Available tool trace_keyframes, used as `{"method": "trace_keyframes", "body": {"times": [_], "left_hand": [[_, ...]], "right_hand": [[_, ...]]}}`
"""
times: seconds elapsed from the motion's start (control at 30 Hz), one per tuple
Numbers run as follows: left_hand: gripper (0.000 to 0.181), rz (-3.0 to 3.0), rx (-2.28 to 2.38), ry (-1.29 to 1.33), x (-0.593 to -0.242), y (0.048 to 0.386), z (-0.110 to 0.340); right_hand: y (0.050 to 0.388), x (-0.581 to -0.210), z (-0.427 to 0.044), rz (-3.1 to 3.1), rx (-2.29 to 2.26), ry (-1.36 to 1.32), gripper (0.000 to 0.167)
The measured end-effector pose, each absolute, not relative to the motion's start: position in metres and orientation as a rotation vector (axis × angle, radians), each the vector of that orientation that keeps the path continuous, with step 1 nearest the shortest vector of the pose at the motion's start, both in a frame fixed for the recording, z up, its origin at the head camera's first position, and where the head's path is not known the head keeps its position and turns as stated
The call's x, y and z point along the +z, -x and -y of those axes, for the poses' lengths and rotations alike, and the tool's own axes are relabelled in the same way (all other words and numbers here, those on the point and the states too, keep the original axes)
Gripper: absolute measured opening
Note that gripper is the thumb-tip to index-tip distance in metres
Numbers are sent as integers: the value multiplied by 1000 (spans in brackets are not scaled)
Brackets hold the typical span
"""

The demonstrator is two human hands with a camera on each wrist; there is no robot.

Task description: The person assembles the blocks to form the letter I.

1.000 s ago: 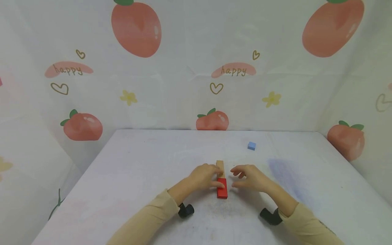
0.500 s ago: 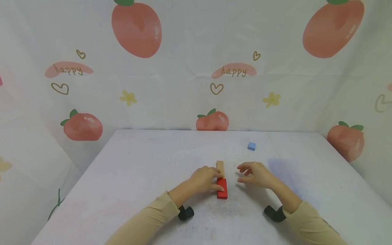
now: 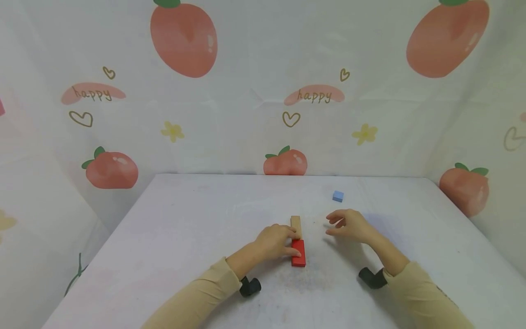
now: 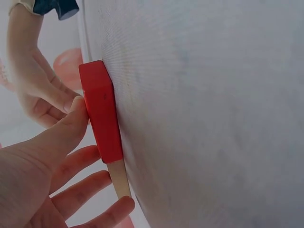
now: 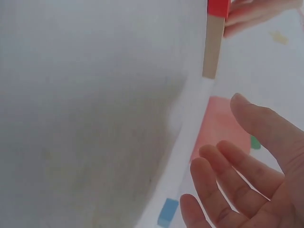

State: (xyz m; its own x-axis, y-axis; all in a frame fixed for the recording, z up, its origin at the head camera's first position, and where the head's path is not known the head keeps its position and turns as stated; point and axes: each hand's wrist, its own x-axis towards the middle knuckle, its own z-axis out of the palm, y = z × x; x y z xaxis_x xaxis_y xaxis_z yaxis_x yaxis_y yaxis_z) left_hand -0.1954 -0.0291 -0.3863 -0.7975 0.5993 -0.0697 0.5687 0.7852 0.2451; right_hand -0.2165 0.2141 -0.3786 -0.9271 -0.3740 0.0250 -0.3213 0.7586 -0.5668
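A red rectangular block (image 3: 298, 262) and a plain wooden block (image 3: 295, 222) lie end to end on the table. My left hand (image 3: 273, 241) rests on them: its thumb touches the red block, and its fingers reach to the wooden one. The left wrist view shows the thumb on the red block's (image 4: 100, 111) upper face. My right hand (image 3: 352, 225) hovers over the table to the right of the pair, holding nothing, fingers loosely bent. Beyond it lies a small blue block (image 3: 338, 196), also seen low in the right wrist view.
The white table (image 3: 213, 201) carries faint smudges and a bluish stain on the right. A white cloth (image 3: 246, 55) printed with peaches, hearts and flowers hangs behind it. Black wrist devices (image 3: 250, 287) sit under both forearms.
My right hand has moved away from the wooden and red blocks, right and farther back toward the blue block. My left hand has barely shifted, and the blocks stay put.
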Motion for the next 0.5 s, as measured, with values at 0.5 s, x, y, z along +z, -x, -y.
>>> {"method": "trace_keyframes", "body": {"times": [0.5], "left_hand": [[48,-2828,302,-899,-385,193,29]], "right_hand": [[230,-379,-232,-2859,-941,504,41]]}}
